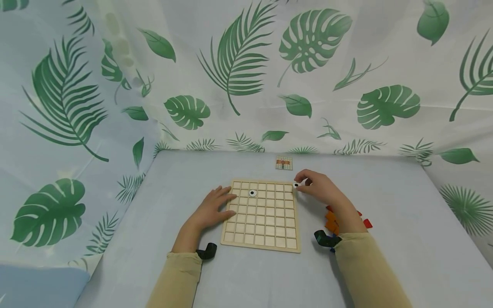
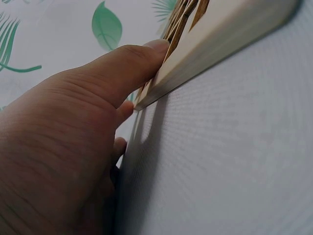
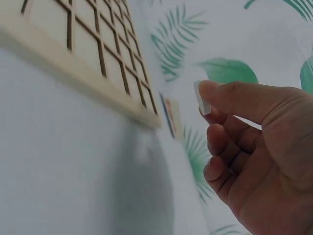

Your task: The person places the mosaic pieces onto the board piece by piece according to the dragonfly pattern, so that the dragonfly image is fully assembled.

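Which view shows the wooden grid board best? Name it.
The head view: nearly the whole wooden grid board shows from above. The left wrist view catches mainly its rim; the right wrist view, a cropped corner.

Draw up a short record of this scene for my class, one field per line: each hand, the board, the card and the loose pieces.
Left hand: relaxed, thumb touching the wooden board
Right hand: pinches a black-dotted white tile near the board's far right corner
Board contents: one matching tile, towards the far edge
Card: small, patterned, beyond the board
Loose pieces: red, orange and blue, partly hidden by the right arm
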Available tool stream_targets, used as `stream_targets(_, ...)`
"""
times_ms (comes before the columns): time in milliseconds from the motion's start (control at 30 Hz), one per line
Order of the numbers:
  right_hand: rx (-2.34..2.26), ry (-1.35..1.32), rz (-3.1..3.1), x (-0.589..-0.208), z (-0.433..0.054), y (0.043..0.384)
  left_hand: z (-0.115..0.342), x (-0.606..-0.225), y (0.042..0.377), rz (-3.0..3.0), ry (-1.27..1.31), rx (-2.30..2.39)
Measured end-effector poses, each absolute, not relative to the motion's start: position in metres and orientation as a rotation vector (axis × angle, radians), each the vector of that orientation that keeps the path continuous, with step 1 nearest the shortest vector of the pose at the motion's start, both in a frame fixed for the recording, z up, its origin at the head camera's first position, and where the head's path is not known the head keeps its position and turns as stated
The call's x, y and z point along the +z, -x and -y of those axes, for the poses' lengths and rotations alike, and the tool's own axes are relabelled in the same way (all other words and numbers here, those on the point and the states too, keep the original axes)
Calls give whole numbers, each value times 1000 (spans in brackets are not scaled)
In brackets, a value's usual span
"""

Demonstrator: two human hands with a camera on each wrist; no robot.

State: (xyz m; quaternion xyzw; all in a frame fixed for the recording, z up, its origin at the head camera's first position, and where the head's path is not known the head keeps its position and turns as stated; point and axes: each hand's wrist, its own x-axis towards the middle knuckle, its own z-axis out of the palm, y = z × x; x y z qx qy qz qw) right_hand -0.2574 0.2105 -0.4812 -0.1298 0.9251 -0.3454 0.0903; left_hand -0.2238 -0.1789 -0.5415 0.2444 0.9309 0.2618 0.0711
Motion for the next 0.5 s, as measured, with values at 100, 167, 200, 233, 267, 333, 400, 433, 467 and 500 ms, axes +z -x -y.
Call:
stream_targets(100, -1050, 392, -2738, -483, -196, 259, 179, -541, 224, -2798, -745, 801)
stream_targets(167, -1053, 394, -2724, -486, -187, 260, 179, -541, 223, -2794, -745, 802)
stream_targets(200, -1048, 403, -2719, -487, -182, 261, 179, -540, 223, -2793, -748, 806)
stream_targets(233, -1049, 405, -2711, -489, -177, 262, 179, -540, 223, -2790, -750, 812)
stream_targets(267, -1047, 413, -2701, -492, -173, 262, 179, -540, 223, -2789, -750, 812)
stream_targets(333, -1050, 427, -2686, -495, -164, 262, 180, -539, 223, -2788, -749, 809)
stream_targets(400, -1063, 445, -2678, -498, -155, 263, 180, -539, 223, -2788, -751, 809)
stream_targets(433, -1075, 449, -2673, -499, -151, 262, 180, -539, 223, -2789, -751, 806)
stream_targets(467, -1080, 459, -2670, -500, -147, 262, 180, -540, 223, -2790, -752, 806)
stream_targets(500, -1088, 467, -2666, -501, -143, 262, 180, -540, 223, -2791, -750, 803)
